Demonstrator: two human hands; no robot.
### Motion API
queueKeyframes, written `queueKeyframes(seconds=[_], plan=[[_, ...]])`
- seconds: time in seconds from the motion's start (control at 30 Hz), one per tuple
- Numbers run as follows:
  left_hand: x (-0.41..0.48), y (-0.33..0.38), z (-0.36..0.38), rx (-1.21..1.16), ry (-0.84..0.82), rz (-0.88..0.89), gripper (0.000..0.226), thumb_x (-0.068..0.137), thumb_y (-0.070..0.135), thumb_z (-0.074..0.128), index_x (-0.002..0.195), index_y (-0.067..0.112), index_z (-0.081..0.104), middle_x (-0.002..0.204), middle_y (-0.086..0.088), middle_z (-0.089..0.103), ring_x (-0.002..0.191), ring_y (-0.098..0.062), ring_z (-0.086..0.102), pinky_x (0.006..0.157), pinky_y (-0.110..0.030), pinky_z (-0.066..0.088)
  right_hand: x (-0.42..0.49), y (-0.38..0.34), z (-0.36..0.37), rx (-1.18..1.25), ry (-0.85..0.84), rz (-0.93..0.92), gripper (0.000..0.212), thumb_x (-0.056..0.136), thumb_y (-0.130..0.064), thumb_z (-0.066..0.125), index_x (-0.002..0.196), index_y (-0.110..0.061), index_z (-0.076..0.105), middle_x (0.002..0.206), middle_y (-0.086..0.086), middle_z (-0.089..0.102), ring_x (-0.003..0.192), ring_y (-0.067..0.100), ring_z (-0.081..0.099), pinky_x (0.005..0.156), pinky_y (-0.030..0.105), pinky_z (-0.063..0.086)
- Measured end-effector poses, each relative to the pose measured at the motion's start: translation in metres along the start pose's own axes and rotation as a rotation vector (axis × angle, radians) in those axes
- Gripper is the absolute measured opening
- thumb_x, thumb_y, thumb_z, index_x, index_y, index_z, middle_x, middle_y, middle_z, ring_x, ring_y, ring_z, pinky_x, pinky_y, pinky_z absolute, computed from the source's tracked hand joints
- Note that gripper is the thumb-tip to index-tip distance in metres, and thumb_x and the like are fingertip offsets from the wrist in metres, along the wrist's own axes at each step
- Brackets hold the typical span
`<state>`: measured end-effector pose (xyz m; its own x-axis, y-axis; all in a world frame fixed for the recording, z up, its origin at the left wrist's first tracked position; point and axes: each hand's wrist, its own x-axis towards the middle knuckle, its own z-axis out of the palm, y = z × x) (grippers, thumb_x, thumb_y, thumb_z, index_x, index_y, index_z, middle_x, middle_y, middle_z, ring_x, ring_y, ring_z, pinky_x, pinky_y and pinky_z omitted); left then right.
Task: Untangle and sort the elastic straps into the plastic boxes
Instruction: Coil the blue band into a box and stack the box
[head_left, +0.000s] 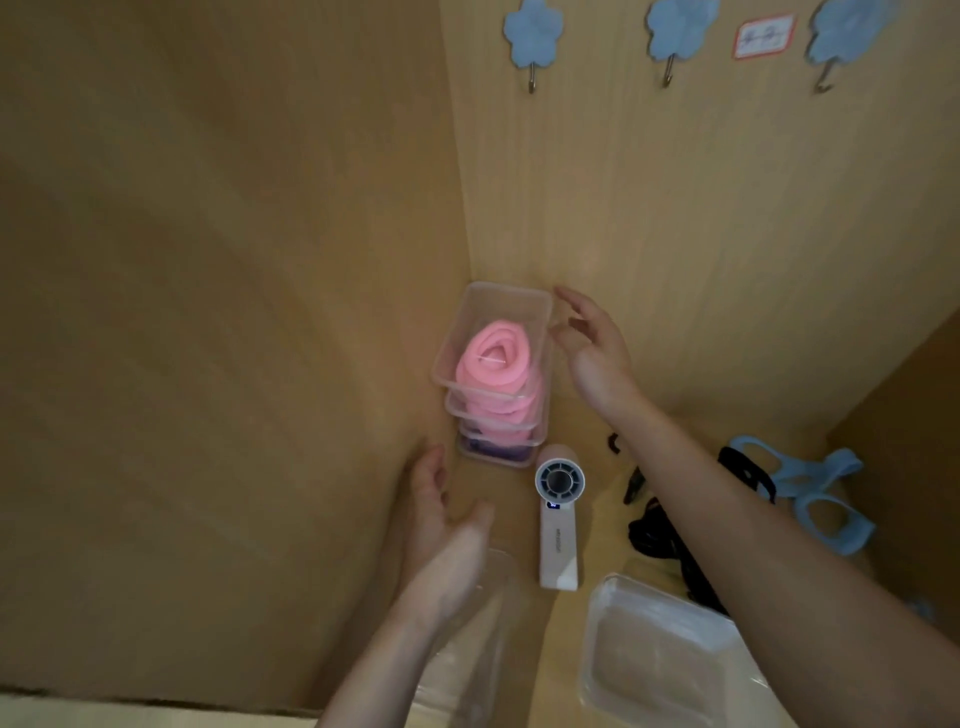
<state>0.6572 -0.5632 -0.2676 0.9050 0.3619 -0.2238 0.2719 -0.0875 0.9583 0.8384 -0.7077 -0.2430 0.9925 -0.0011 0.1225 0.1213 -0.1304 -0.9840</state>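
Though close, boxes (497, 304) beside R fingers (579, 302)

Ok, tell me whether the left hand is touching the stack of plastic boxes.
Apart. The head view shows a strip of bare wood between the fingertips of the left hand and the bottom of the stack of plastic boxes.

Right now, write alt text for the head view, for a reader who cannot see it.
The left hand and right hand, both open, flank a stack of clear plastic boxes in a corner; the top one holds a coiled pink strap. A white fan, black straps, blue straps and another clear box lie nearby.
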Motion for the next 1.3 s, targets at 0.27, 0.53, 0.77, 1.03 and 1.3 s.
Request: queueKeyframes(seconds=[0.27,0.53,0.77,1.03,1.3], plan=[[-0.042,-0.051,-0.026,0.109,-0.025,-0.039,0.046,0.068,0.023,0.055,0.113,0.025,0.060,0.113,0.001,0.067,0.105,-0.015,0.064,0.093,-0.028,0.048,-0.113,0.033,-0.037,-0.060,0.009,-0.020,0.027,0.095,0.001,0.059,0.109,-0.021,0.067,0.112,0.000,0.068,0.096,0.007,0.062,0.084,0.013,0.045],[-0.073,-0.099,-0.032,0.367,-0.193,0.091,0.051,0.082,-0.018,0.060,0.079,0.033,0.069,0.076,0.013,0.071,0.071,-0.004,0.065,0.068,-0.013,0.048,-0.230,0.065,-0.057,-0.331,-0.086,-0.073,0.041,0.097,-0.040,0.056,0.065,-0.015,0.053,0.065,-0.003,0.053,0.066,0.014,0.054,0.065,0.035,0.045],[-0.082,-0.085,0.020,0.377,-0.296,0.263,0.033,0.087,-0.006,0.065,0.082,0.027,0.067,0.081,0.009,0.066,0.073,-0.012,0.061,0.062,-0.014,0.043,-0.282,0.079,-0.100,-0.469,0.020,0.042,0.031,0.099,-0.042,0.032,0.092,-0.032,0.060,0.084,-0.020,0.057,0.087,0.009,0.056,0.075,0.023,0.044],[-0.067,-0.052,0.086,0.236,-0.395,0.343,0.032,0.088,-0.008,0.061,0.084,0.023,0.067,0.080,0.007,0.063,0.073,-0.016,0.059,0.062,-0.017,0.043,-0.248,0.098,-0.201,-1.051,0.375,0.050,0.032,0.080,-0.002,0.068,0.111,-0.007,0.063,0.105,0.011,0.055,0.097,0.029,0.050,0.084,0.043,0.048],[-0.062,-0.028,0.127,0.189,-0.482,0.390,0.035,0.088,-0.009,0.061,0.085,0.025,0.068,0.080,0.006,0.065,0.074,-0.010,0.061,0.064,-0.012,0.043,-0.213,0.108,-0.231,-1.248,0.199,0.431,0.023,0.095,-0.018,0.050,0.112,-0.014,0.066,0.116,0.008,0.058,0.110,0.026,0.050,0.089,0.035,0.045]])
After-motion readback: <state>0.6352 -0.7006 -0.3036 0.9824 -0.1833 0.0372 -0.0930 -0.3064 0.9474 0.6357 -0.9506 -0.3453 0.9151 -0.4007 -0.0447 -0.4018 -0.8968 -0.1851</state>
